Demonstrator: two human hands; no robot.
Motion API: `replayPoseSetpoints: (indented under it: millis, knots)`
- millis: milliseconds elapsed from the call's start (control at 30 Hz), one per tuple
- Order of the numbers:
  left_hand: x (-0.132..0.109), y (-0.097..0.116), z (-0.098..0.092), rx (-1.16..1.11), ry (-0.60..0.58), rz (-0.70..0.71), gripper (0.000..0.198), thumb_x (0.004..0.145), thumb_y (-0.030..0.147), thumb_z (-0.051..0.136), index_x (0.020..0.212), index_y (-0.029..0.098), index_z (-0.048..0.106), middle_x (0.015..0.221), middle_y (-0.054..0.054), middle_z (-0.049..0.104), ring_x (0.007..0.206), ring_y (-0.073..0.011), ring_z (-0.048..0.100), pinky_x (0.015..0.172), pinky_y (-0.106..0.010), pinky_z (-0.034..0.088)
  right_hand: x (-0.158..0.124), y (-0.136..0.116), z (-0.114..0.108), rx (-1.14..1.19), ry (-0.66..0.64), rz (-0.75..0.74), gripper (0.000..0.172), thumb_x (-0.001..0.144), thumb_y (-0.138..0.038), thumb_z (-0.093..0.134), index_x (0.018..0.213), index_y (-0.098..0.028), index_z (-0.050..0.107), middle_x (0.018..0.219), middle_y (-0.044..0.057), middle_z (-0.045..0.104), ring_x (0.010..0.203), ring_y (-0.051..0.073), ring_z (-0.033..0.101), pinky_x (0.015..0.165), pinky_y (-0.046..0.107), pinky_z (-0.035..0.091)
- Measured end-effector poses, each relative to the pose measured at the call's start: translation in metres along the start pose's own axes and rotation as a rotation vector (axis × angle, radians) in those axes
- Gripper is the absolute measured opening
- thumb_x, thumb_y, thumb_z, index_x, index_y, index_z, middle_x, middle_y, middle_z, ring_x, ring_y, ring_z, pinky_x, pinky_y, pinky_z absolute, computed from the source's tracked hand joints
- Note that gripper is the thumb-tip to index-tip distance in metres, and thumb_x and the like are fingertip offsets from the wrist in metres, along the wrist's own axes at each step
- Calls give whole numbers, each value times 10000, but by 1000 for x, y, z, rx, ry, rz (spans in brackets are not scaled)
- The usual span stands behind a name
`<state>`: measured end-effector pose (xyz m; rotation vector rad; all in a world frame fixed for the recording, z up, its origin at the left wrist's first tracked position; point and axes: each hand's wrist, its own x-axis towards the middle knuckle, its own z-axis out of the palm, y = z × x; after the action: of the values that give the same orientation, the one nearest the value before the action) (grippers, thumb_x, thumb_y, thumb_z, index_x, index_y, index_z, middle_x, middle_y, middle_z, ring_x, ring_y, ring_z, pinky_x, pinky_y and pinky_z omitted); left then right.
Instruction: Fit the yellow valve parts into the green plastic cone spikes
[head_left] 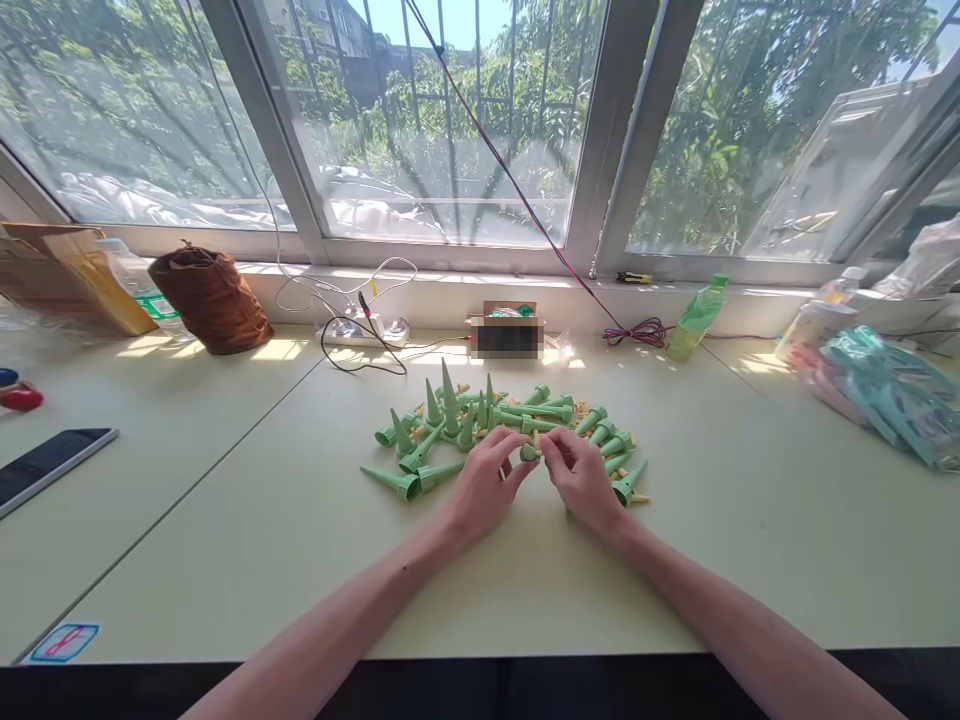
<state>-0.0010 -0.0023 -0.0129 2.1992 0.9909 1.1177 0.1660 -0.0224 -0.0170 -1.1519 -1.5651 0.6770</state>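
Observation:
A green plastic spike (pixel 529 453) is pinched in my left hand (pixel 486 478), its round end showing between thumb and fingers. From that end a small tan peg (pixel 536 438) sticks up, and the fingertips of my right hand (pixel 587 482) close on it. Around both hands lies a pile of similar green cone-shaped spikes (pixel 442 475), some upright on their wide ends and others on their sides. Small tan pegs (pixel 640 498) are scattered among them. My fingers hide part of the held spike.
Behind the pile sits a small box with a blurred front (pixel 506 338). A power strip with cables (pixel 367 330), a brown bag (pixel 214 300) and a phone (pixel 56 465) are to the left. A green bottle (pixel 697 318) and plastic bags (pixel 885 395) stand right.

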Motion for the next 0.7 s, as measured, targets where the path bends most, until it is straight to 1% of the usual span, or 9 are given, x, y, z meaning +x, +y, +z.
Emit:
replayPoseSetpoints:
  millis: [100, 167, 267, 367, 433, 500, 700]
  knots:
    - [1, 2, 0, -36, 11, -112, 194, 910, 303, 604, 1078, 206, 596, 1045, -39, 628, 597, -63, 538, 530, -194, 467, 0, 0, 1, 31, 37, 14, 290, 981, -425, 488, 807, -197, 534, 578, -47, 430, 498, 100, 369, 468, 231, 302]
    - [2, 4, -1, -129, -13, -208, 256, 904, 384, 606, 1077, 200, 568, 976, -34, 639, 571, -75, 552, 483, -194, 461, 0, 0, 1, 60, 58, 23, 286, 985, -431, 481, 820, -201, 526, 570, -50, 433, 489, 99, 374, 463, 229, 307]
    - [4, 7, -3, -345, -115, -375, 351, 906, 519, 556, 976, 175, 555, 820, -18, 615, 478, -91, 551, 374, -199, 419, 0, 0, 0, 88, 83, 23, 288, 989, -439, 472, 823, -207, 514, 571, -50, 437, 484, 99, 380, 456, 227, 311]
    - [7, 9, -5, -576, -216, -499, 484, 920, 619, 455, 860, 150, 560, 789, -32, 605, 429, -95, 545, 345, -217, 421, 0, -1, -1, 80, 76, 11, 291, 988, -442, 474, 821, -209, 519, 581, -45, 454, 490, 102, 392, 457, 227, 322]
    - [8, 8, -5, -691, -256, -550, 531, 909, 649, 453, 843, 137, 577, 799, -44, 611, 450, -99, 562, 356, -216, 433, 0, 0, -2, 70, 51, 2, 289, 986, -441, 479, 822, -208, 525, 578, -44, 460, 489, 103, 394, 460, 229, 330]
    - [8, 7, -6, -762, -278, -585, 542, 882, 659, 503, 843, 126, 596, 801, -50, 613, 473, -95, 568, 361, -202, 427, 0, 0, -2, 67, 31, -6, 286, 985, -438, 483, 823, -208, 529, 574, -45, 462, 487, 103, 397, 462, 229, 332]
    - [9, 5, -9, -918, -300, -698, 555, 803, 654, 633, 835, 100, 637, 780, -47, 604, 488, -51, 519, 388, -162, 408, 1, 2, -1, 78, 13, -5, 278, 981, -424, 495, 809, -207, 528, 572, -46, 462, 489, 101, 397, 465, 224, 333]
